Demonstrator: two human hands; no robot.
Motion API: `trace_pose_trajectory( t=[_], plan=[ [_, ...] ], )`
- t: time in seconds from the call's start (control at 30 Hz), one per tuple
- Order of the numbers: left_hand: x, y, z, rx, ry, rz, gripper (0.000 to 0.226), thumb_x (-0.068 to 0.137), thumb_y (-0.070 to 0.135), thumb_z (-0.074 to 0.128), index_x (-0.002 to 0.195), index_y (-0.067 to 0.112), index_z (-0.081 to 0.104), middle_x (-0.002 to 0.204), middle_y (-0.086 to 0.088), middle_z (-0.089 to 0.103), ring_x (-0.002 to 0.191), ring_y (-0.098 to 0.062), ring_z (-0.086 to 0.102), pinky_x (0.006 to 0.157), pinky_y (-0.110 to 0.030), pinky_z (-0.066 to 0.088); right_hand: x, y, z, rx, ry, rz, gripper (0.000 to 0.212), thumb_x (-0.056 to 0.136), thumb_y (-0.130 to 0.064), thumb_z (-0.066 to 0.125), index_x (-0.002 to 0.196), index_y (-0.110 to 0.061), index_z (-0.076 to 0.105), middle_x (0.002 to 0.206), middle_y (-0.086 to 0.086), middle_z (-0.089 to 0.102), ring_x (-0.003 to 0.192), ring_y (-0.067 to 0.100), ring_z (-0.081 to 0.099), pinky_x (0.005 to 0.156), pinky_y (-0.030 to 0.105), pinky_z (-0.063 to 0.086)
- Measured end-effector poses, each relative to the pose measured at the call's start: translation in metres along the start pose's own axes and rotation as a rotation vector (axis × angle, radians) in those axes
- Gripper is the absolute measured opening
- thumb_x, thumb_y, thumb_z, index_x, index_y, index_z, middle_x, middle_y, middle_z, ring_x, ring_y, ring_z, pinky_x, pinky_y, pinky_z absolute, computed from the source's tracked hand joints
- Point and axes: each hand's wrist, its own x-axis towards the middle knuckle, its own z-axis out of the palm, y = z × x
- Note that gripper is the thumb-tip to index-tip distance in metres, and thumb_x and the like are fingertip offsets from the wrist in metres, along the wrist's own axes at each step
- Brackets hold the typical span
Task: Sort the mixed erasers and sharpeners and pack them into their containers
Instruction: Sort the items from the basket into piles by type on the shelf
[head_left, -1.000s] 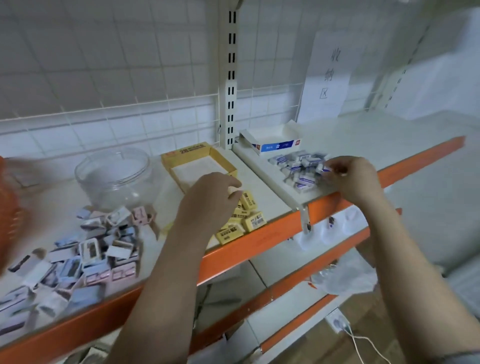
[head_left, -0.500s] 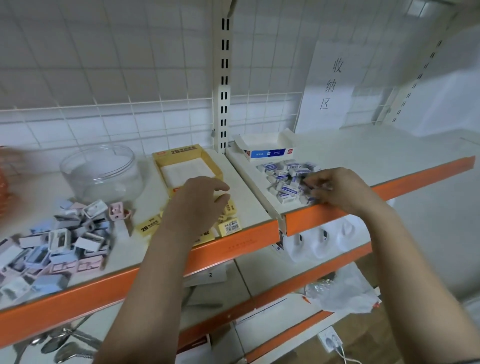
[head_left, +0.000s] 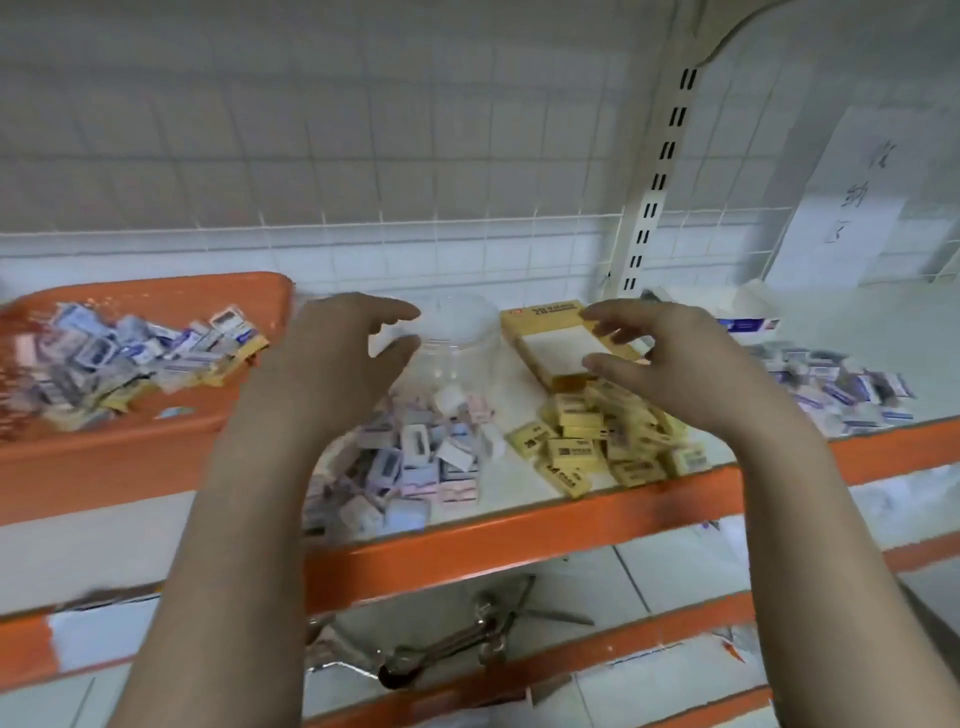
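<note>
Left hand (head_left: 332, 364) and right hand (head_left: 670, 358) hover over shelf (head_left: 519, 525), each grip apart, holding nothing. Clear jar (head_left: 462, 338) between them; yellow erasers (head_left: 597, 441) below right hand.

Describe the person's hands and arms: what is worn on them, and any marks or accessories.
Both the left hand and the right hand are bare, with no gloves, rings or watch visible. Both forearms are uncovered down to the bottom edge of the picture, so no sleeve shows. The picture is slightly blurred, so fine marks cannot be told.
</note>
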Motion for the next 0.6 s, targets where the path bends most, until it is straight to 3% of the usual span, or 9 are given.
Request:
trace_pose_trajectory(
  t=[0.07, 0.23, 0.37, 0.6],
  plan=[
    [-0.008, -0.047, -0.029, 0.024, 0.032, -0.01, 0.033, 0.091, 0.029, 0.056, 0.124, 0.03, 0.058, 0.122, 0.001, 0.059, 0.112, -0.014, 0.051, 0.086, -0.023, 0.033, 0.008, -0.044, 0.03, 0.017, 0.024, -0.033, 0.044, 0.084, -0.033, 0.065, 0.127, -0.034, 0.054, 0.107, -0.011, 0.062, 0.098, 0.006, 0.058, 0.082, 0.027, 0.046],
    [-0.029, -0.152, -0.096, 0.12, -0.027, -0.057, 0.031, 0.089, 0.026, 0.059, 0.12, 0.028, 0.062, 0.12, -0.001, 0.063, 0.108, -0.02, 0.056, 0.085, -0.024, 0.036, 0.035, -0.152, 0.096, 0.114, -0.048, -0.057, 0.044, 0.085, -0.036, 0.065, 0.127, -0.036, 0.052, 0.108, -0.012, 0.06, 0.098, 0.003, 0.057, 0.081, 0.02, 0.044],
    [-0.042, -0.207, -0.13, 0.132, -0.035, -0.137, 0.031, 0.09, 0.03, 0.057, 0.121, 0.029, 0.061, 0.12, -0.001, 0.063, 0.108, -0.019, 0.057, 0.081, -0.025, 0.036, 0.071, -0.219, 0.13, 0.113, -0.114, -0.093, 0.041, 0.084, -0.032, 0.067, 0.123, -0.026, 0.058, 0.102, -0.005, 0.062, 0.094, 0.01, 0.061, 0.083, 0.02, 0.045],
    [-0.044, -0.248, -0.136, 0.082, -0.089, -0.158, 0.03, 0.091, 0.032, 0.056, 0.12, 0.03, 0.062, 0.115, -0.002, 0.064, 0.105, -0.017, 0.058, 0.081, -0.025, 0.038, 0.155, -0.252, 0.184, -0.421, -0.339, -0.203, 0.044, 0.081, -0.032, 0.069, 0.122, -0.016, 0.06, 0.118, 0.005, 0.063, 0.107, 0.024, 0.057, 0.087, 0.031, 0.047]
  ],
)
